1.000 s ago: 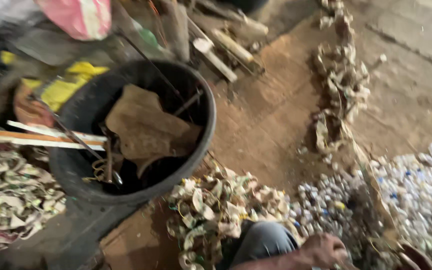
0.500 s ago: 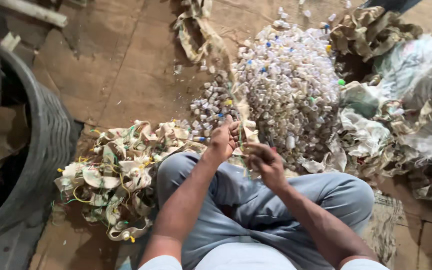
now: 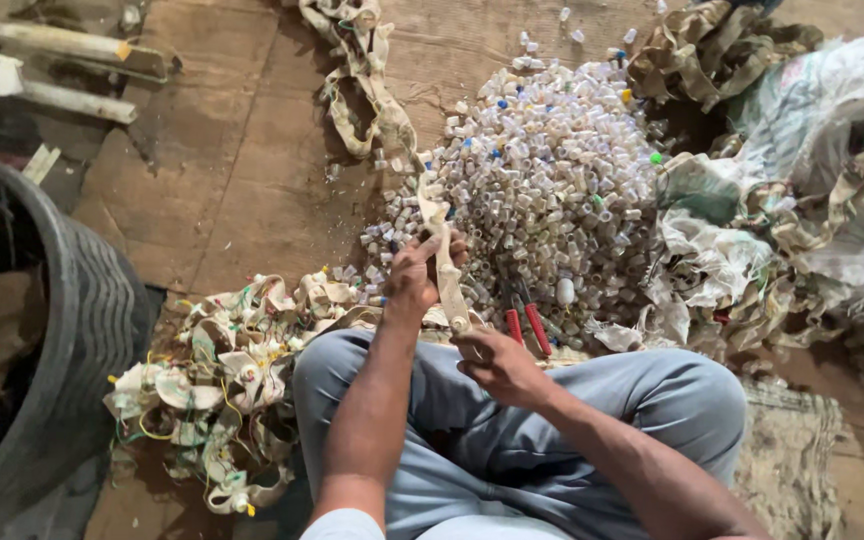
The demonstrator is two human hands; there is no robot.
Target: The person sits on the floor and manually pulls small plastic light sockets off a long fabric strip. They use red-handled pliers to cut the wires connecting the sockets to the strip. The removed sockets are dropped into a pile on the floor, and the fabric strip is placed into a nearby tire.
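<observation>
Strip [image 3: 444, 262], pale and plastic-looking, is running taut between both hands above the lap. Left hand [image 3: 414, 278] is closing its fingers [image 3: 430, 247] around the strip's upper part, thumb side pressing it. Right hand [image 3: 500, 362] is pinching the lower end near the knee, fingers curled shut on it. Holding it at two spots is keeping the piece stretched and steady, likely so it can be worked on along its length.

Strip is continuing upward past the left hand, trailing across the floor [image 3: 232, 170] in loops toward the top edge; cannot tell where it ends.

Pliers [image 3: 524, 318], red-handled, are lying just beyond the right hand at the foot of the cap pile, handles toward the person, within easy reach.

Cap pile [image 3: 552, 170], mostly clear and white small cylinders with a few blue, green and yellow ones, is heaped straight ahead.

Scrap heap [image 3: 222, 380], cream pieces with yellow and green wires, is lying beside the left knee, touching the trouser leg.

Tub [image 3: 82, 330], dark and ribbed, is standing at far left, past the scrap heap.

Sacks [image 3: 802, 200], crumpled woven ones, are bunched at right, against the cap pile.

Person is sitting cross-legged in grey trousers [image 3: 572, 420], everything arranged in an arc around the knees.
</observation>
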